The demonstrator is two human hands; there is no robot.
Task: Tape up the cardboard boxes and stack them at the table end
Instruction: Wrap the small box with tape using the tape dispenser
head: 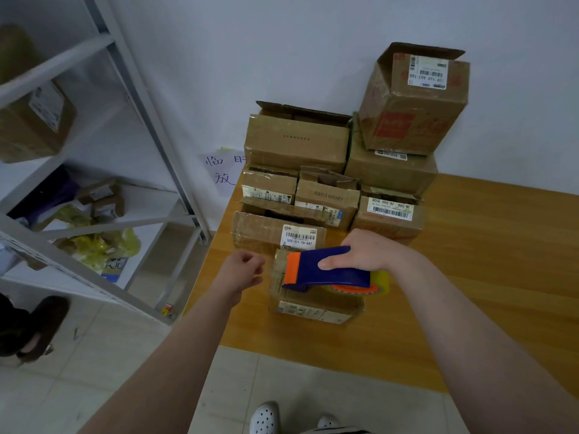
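Note:
A small cardboard box [313, 303] lies near the front left corner of the wooden table [488, 277]. My right hand [366, 250] grips a blue and orange tape dispenser [322, 270] with a roll of clear tape, held over the box top. My left hand [242, 270] hovers just left of the box with its fingers curled; I cannot tell whether it pinches a tape end. Behind the box, several cardboard boxes [297, 142] with labels are stacked against the wall at the table end. Some of them have raised flaps.
A grey metal shelf rack [134, 98] with parcels and yellow bags stands to the left on the tiled floor. A handwritten paper note [224, 170] hangs on the wall. A tall box [413, 98] tops the stack at the right. My white shoes [266, 418] show below.

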